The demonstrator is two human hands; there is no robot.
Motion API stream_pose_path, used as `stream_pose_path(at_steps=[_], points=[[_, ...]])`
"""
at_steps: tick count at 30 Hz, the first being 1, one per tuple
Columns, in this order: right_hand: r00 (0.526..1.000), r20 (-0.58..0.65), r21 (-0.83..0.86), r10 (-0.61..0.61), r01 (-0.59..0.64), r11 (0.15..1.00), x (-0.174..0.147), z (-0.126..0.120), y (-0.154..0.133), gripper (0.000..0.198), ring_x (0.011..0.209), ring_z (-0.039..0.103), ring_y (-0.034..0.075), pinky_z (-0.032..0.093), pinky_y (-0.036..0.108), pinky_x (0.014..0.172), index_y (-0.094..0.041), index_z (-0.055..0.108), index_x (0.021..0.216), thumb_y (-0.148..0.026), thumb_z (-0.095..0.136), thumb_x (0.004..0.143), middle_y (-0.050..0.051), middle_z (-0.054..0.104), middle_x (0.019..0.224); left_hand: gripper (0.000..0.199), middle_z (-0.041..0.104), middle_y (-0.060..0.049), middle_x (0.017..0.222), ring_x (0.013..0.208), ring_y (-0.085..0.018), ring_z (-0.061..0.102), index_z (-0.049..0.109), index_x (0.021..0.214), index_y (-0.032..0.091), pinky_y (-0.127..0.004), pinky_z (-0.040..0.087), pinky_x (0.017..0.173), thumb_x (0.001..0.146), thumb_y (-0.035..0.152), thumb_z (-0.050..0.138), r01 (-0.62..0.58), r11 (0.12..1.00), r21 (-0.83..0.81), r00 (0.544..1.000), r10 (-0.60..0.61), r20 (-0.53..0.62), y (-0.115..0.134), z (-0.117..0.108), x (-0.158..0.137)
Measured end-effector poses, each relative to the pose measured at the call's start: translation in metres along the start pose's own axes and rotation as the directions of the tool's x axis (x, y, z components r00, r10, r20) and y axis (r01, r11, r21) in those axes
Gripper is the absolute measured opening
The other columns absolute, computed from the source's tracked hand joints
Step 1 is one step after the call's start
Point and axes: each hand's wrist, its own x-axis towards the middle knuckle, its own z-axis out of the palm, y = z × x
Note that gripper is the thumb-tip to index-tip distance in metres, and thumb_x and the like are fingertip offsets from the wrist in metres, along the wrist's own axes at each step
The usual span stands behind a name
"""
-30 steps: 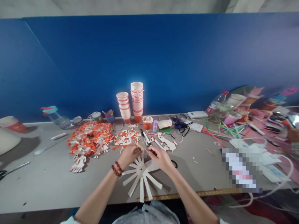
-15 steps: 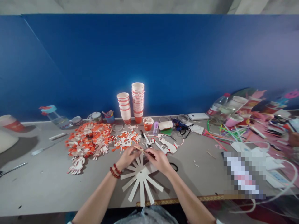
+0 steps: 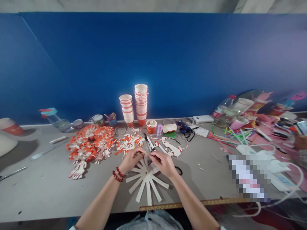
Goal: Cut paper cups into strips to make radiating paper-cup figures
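Observation:
A paper cup cut into strips [image 3: 148, 188] is spread out like a sun between my forearms, its pale strips fanning toward the table's front edge. My left hand [image 3: 131, 159] is closed in a pinch at the far end of one strip. Opposite it, my right hand [image 3: 164, 163] pinches at the same strip end, the fingertips of both hands almost meeting. Something dark shows under the right fingers; I cannot make it out. A black loop, like a scissors handle [image 3: 178, 170], lies beside the right wrist. Red bead bracelets [image 3: 118, 175] circle the left wrist.
Orange and white paper cut-outs [image 3: 90, 142] are heaped at left, with scraps [image 3: 130, 142] beside them. Stacked paper cups [image 3: 141, 105] stand at the back near a glue stick [image 3: 159, 129]. A power strip [image 3: 278, 180] and cables lie right. Another person's hand [image 3: 301, 141] shows far right.
The cut cup has turned slightly and its near strips have shifted right and away from the front edge. Both hands stay nearly in place at a strip's end.

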Motion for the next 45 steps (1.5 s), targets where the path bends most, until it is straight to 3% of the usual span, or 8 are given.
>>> stream_pose_path(at_steps=[8, 17, 29, 33, 40, 45], points=[[0.992, 0.105, -0.101, -0.072, 0.082, 0.991, 0.004, -0.011, -0.001, 0.022, 0.075, 0.064, 0.018, 0.044, 0.025, 0.067, -0.024, 0.069, 0.099, -0.029, 0.048, 0.097, 0.005, 0.072, 0.084, 0.021, 0.064, 0.0, 0.067, 0.065, -0.016, 0.059, 0.062, 0.087, 0.018, -0.025, 0.044, 0.062, 0.087, 0.037, 0.055, 0.009, 1.0, -0.021, 0.995, -0.007, 0.097, 0.007, -0.003, 0.002], [0.98, 0.158, -0.168, -0.123, 0.15, 0.974, 0.018, -0.028, 0.005, 0.022, 0.084, 0.066, 0.021, 0.046, 0.027, 0.073, -0.024, 0.07, 0.102, -0.024, 0.05, 0.095, 0.005, 0.073, 0.089, 0.021, 0.063, -0.001, 0.075, 0.067, -0.014, 0.055, 0.062, 0.086, 0.017, -0.024, 0.042, 0.06, 0.086, 0.037, 0.057, -0.007, 1.0, -0.01, 0.996, 0.008, 0.088, 0.002, -0.006, 0.012], [0.976, 0.164, -0.154, -0.147, 0.172, 0.973, 0.018, -0.029, -0.009, 0.023, 0.078, 0.066, 0.019, 0.045, 0.025, 0.068, -0.024, 0.07, 0.104, -0.025, 0.049, 0.096, 0.004, 0.073, 0.085, 0.024, 0.067, -0.001, 0.069, 0.063, -0.015, 0.063, 0.062, 0.09, 0.017, -0.027, 0.047, 0.065, 0.085, 0.04, 0.06, 0.033, 0.997, -0.074, 0.98, -0.018, 0.196, 0.021, -0.026, 0.013], [0.977, 0.158, -0.151, -0.146, 0.17, 0.974, 0.018, -0.031, -0.014, 0.023, 0.083, 0.066, 0.02, 0.045, 0.026, 0.072, -0.025, 0.069, 0.107, -0.025, 0.048, 0.096, 0.005, 0.073, 0.092, 0.025, 0.067, -0.001, 0.065, 0.06, -0.015, 0.065, 0.062, 0.094, 0.016, -0.024, 0.045, 0.056, 0.087, 0.04, 0.058, 0.058, 0.996, -0.069, 0.969, -0.04, 0.245, 0.025, -0.031, 0.014], [0.987, 0.14, -0.164, -0.08, 0.103, 0.981, 0.015, -0.032, -0.014, 0.022, 0.073, 0.064, 0.018, 0.042, 0.024, 0.064, -0.024, 0.069, 0.103, -0.025, 0.048, 0.095, 0.004, 0.073, 0.086, 0.028, 0.067, -0.002, 0.065, 0.058, -0.016, 0.065, 0.063, 0.096, 0.016, -0.022, 0.044, 0.051, 0.089, 0.042, 0.054, 0.017, 1.0, 0.012, 0.916, -0.021, 0.4, 0.033, -0.027, 0.031], [0.996, 0.089, -0.164, -0.01, 0.025, 0.986, 0.001, -0.039, -0.01, 0.018, 0.066, 0.062, 0.017, 0.043, 0.024, 0.062, -0.022, 0.068, 0.095, -0.027, 0.05, 0.094, 0.002, 0.07, 0.077, 0.018, 0.071, -0.002, 0.067, 0.061, -0.017, 0.067, 0.071, 0.088, 0.019, -0.024, 0.048, 0.058, 0.084, 0.033, 0.061, -0.102, 0.988, 0.113, 0.786, 0.011, 0.618, 0.036, -0.033, 0.051]])
